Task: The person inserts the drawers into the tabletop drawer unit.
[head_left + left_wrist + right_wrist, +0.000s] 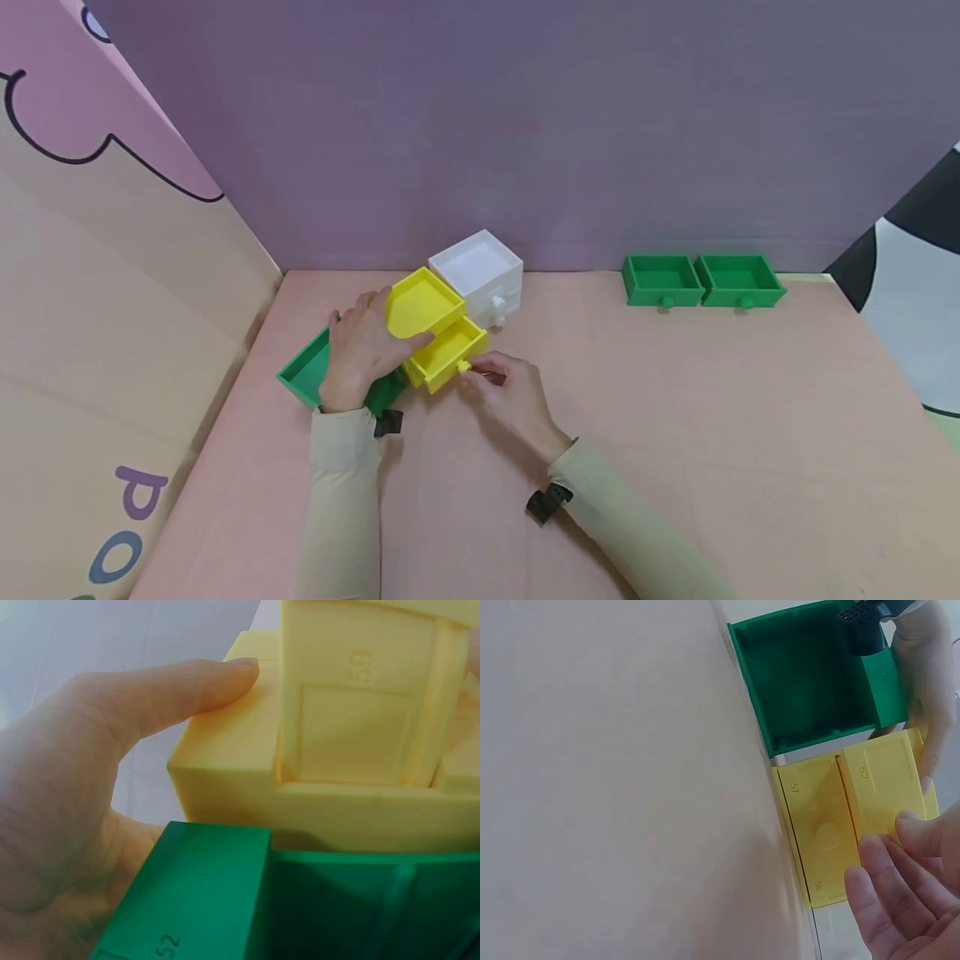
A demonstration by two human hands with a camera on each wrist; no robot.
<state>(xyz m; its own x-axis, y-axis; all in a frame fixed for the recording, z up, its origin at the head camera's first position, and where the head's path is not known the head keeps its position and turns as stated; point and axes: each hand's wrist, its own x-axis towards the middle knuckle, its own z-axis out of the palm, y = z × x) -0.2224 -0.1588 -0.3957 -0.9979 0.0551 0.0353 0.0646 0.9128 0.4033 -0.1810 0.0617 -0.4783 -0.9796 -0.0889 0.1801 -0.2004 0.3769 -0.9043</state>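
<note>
A yellow drawer cabinet [422,302] stands left of centre, its upper drawer [448,348] partly pulled out. My right hand [517,400] pinches that drawer's small knob [464,366] between thumb and fingertips. In the right wrist view the lower yellow drawer [810,825] sits flush below it. My left hand [363,346] steadies the cabinet from the left, thumb [225,682] pressed on its yellow surface; the other fingers are partly hidden. Under the left hand, against the cabinet, lies an open-fronted green casing [303,375] with its hollow interior showing in the right wrist view.
A white drawer cabinet [477,265] with a white knob stands right behind the yellow one. Two green drawers [663,283] sit side by side at the table's back right. A purple-grey wall [525,125] rises behind the pink tabletop [675,417].
</note>
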